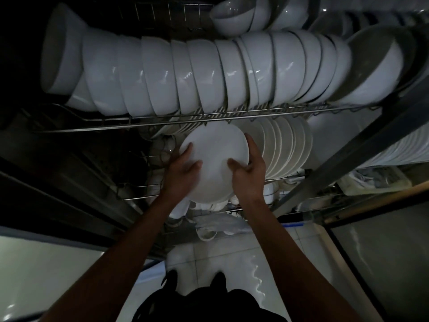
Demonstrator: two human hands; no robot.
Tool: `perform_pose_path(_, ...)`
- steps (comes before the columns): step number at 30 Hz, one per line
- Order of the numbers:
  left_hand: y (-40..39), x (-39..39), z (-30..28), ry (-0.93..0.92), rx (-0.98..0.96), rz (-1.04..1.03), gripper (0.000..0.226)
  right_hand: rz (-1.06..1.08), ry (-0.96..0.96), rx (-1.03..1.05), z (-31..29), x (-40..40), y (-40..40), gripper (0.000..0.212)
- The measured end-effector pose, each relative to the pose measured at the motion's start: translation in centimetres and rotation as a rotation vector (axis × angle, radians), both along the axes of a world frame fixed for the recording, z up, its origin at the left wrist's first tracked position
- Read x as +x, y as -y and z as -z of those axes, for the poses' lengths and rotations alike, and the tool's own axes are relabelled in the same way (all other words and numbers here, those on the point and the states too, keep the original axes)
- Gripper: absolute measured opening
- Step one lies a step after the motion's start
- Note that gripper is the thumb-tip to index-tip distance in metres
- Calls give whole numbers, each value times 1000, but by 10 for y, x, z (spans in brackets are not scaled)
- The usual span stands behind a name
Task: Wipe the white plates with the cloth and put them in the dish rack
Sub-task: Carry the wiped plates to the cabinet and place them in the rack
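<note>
White plate (214, 159), round and plain, sits between two bare hands at the middle of the view, held in front of the lower tier of a wire dish rack (162, 119). On its left edge, the left hand (183, 169) grips it, thumb lying across the face and fingers reaching behind the rim. On its right edge, the right hand (249, 169) grips it the same way, thumb on the face and fingers curled round the rim. Just right of the held plate, a row of white plates (287, 147) stands on edge in the lower tier, close to the right hand. Above, along the upper tier from left to right, a long row of white bowls (185, 73) lies nested on its side, with more bowls (234, 17) piled behind it. Further right, beyond a slanted metal post (348, 163), a stack of white dishes (404, 154) shows. Below, the tiled floor (232, 256) gleams, and the person's dark shoes (171, 277) are visible. The scene is dim.
</note>
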State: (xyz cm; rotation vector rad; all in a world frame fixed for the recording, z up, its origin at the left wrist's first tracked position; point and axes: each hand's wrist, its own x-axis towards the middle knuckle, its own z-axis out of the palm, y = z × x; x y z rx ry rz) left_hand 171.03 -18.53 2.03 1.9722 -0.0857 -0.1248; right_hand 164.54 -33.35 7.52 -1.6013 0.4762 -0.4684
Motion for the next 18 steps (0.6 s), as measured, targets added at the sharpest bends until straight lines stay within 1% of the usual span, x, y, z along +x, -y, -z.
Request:
perform_pose_path(1,4,-1,-2,49,79,13,54,12,13,4,0,1,1,69)
perform_pose_path(3,12,-5,-4,204,244,15,41,43,32,19,-1,3,1,68)
perform_pose_path(4,16,-7,-4,265,275,26,36,60,40,16,-2,5,1,67)
perform_pose_path(6,21,-15,0,314,244,88,36,79,66,-19,-3,8,2,67)
perform_pose_path(10,30,-16,14,304,235,176,47,71,106,-180,-2,17,1,68)
perform_pose_path(14,37,-3,24,232,165,316,55,83,120,-316,2,26,3,68)
perform_pose_path(16,39,1,29,182,97,348,55,105,112,-365,4,28,4,68)
perform_pose_path(18,41,2,28,99,16,333,58,93,111,-402,8,30,6,66)
